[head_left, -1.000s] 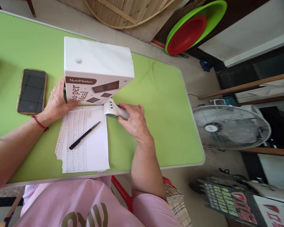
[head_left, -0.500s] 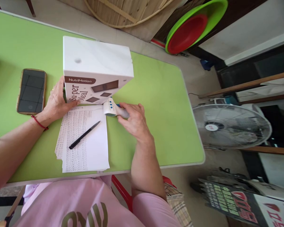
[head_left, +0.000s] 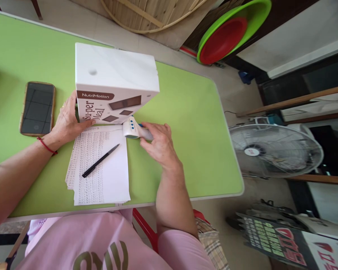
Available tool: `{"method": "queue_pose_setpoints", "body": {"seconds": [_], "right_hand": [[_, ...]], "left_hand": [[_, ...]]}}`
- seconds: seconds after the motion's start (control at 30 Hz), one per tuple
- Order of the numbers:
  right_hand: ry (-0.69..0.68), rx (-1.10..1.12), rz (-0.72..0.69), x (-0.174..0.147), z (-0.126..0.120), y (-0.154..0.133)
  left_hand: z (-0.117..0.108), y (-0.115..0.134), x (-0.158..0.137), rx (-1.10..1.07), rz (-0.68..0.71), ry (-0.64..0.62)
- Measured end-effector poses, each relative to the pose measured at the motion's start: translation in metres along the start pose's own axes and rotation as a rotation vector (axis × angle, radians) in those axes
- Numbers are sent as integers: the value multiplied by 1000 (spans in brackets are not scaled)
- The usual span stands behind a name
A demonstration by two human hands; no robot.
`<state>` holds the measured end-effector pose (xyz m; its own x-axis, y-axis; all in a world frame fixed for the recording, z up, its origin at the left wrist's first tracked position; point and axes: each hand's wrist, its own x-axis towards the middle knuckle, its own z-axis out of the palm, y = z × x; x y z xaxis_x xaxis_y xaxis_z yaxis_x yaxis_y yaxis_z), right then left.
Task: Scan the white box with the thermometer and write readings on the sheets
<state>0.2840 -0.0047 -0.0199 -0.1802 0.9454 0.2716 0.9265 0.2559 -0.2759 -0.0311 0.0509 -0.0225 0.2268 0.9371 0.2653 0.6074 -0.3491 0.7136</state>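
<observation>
A white NutriMotion box stands upright on the green table. At its lower left edge, my left hand grips the corner, thumb along the printed front and fingers round the side. My right hand is closed round the handle of a white and blue infrared thermometer, whose head sits close to the box's lower right front. Below the box lies a stack of handwritten sheets. A black pen rests slantwise on the top sheet.
A phone in a tan-edged case lies left of my left hand. The green table has a rounded right corner. Beyond it stand a fan and green and red basins. A round wooden board is behind the table.
My right hand shifts very slightly around the thermometer handle. The box, my left hand, the papers and the pen stay in place.
</observation>
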Motion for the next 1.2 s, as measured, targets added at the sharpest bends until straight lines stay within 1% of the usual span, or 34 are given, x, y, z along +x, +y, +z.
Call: {"method": "queue_pose_setpoints", "body": {"seconds": [0.03,0.1,0.13,0.2,0.23,0.27,0.3,0.33,0.37,0.4,0.47,0.5,0.53,0.67,0.73,0.77,0.83,0.9,0.97,1.1,1.2], "right_hand": [[32,-4,-23,1,-1,-2],[152,13,-114,-1,-3,-16],[226,33,-183,-4,-5,-28],[347,110,-383,-15,-6,-59],[340,135,-502,-22,-5,-75],[337,171,-679,-29,-4,-90],[273,182,-817,-36,-2,-102],[213,161,-885,-41,0,-110],[211,149,-896,-44,3,-114],[224,163,-850,-45,5,-115],[204,147,-730,-41,6,-111],[203,141,-694,-38,5,-109],[196,135,-675,-34,4,-106],[214,161,-681,-19,-4,-100],[230,124,-642,-14,-3,-94],[213,89,-616,-12,-2,-90],[137,29,-581,-11,1,-82],[47,8,-576,-11,3,-77],[-12,0,-576,-13,3,-76],[-78,-40,-561,-16,1,-78],[-87,-84,-580,-17,2,-77]], "left_hand": [[0,1,0,2,-4,-1],[-1,1,-1,2,-8,-3],[-1,2,-1,-1,-9,-4],[-1,2,-1,-7,-6,-6],[-1,2,-2,-9,-1,-5],[-1,1,-2,-11,6,-2],[-1,1,-2,-12,13,3],[-1,1,-2,-12,20,9],[-1,2,-3,-11,25,12],[-1,2,-3,-12,28,15],[0,2,-3,-23,32,14],[0,2,-3,-29,35,11],[0,2,-4,-33,38,10],[1,1,-3,-22,31,29],[2,0,-2,-18,18,32],[2,0,-2,-14,10,27],[4,1,-2,10,-11,14],[6,2,-2,52,-45,-8],[7,3,-2,88,-72,-28],[9,5,-2,103,-63,-38],[9,5,-2,111,-86,-46]]}}
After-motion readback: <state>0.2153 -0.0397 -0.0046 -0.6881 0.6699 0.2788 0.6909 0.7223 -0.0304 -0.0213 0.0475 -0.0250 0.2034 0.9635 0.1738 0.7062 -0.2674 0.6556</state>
